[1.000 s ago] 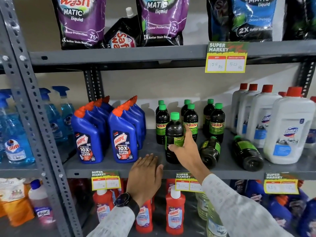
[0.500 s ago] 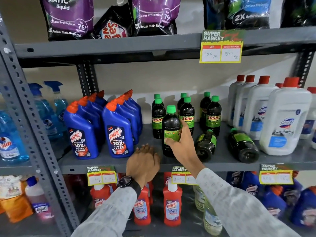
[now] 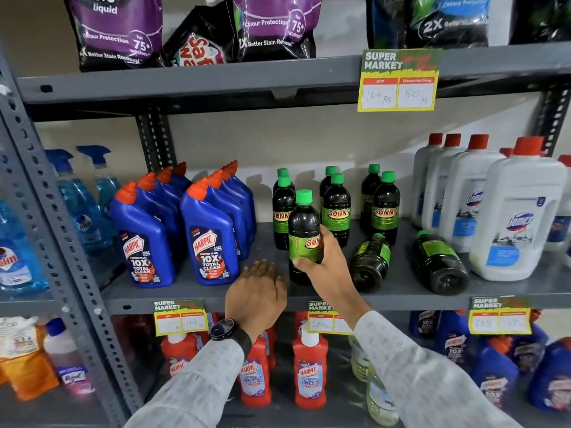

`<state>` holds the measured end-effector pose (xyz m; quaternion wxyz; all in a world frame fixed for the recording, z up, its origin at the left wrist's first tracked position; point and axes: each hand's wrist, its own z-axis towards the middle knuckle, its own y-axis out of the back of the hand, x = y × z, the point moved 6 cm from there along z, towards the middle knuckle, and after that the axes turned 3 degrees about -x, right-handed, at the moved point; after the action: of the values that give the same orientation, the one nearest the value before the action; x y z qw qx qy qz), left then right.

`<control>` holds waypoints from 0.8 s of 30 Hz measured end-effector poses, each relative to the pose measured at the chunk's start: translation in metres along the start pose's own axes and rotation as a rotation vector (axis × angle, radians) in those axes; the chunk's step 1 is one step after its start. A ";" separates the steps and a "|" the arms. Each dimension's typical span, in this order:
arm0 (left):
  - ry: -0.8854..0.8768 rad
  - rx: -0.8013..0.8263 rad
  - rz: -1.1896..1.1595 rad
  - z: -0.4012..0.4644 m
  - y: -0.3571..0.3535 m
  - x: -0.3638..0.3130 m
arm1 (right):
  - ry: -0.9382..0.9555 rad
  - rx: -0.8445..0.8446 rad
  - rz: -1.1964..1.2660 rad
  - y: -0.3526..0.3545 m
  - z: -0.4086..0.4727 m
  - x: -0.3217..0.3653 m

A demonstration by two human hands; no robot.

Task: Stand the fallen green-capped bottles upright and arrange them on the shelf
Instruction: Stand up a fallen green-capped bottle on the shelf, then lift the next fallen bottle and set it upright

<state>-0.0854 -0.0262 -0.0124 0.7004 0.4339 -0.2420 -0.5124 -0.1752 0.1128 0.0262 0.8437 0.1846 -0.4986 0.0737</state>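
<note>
We have one green-capped Sunny bottle (image 3: 304,239) standing upright near the front edge of the middle shelf (image 3: 401,291), just ahead of the leftmost row of its kind. Our right hand (image 3: 324,261) is wrapped around its label, thumb at the front and fingers behind, clamped on the bottle. It appears to rest on the shelf, though the hand hides part of the base, so we cannot be sure it is fully set down.

Our left hand (image 3: 256,291) lies flat at the shelf's front edge, just left of that bottle, fingers together and holding nothing.

Behind, six upright Sunny bottles (image 3: 336,208) stand in three short rows toward the back of the shelf. To the right, two fallen bottles remain: one (image 3: 370,261) lying with its base toward the front edge, and a second (image 3: 440,262) further right, close to the white Domex jugs (image 3: 519,217). Blue Harpic bottles (image 3: 210,233) fill the shelf's left part.

We judge the task about a third done: one bottle is righted but not yet lined up, and two are left to stand and arrange.
</note>
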 end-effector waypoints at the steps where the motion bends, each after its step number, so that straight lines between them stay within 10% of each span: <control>1: -0.002 0.001 0.001 0.000 0.000 0.000 | -0.016 0.024 0.024 0.000 0.000 -0.002; 24: -0.029 -0.001 0.028 0.000 0.000 0.000 | -0.004 -0.048 -0.209 -0.007 0.003 -0.006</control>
<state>-0.0858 -0.0264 -0.0127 0.7040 0.4227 -0.2582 -0.5089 -0.1790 0.1059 0.0207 0.8499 0.2154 -0.4801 -0.0273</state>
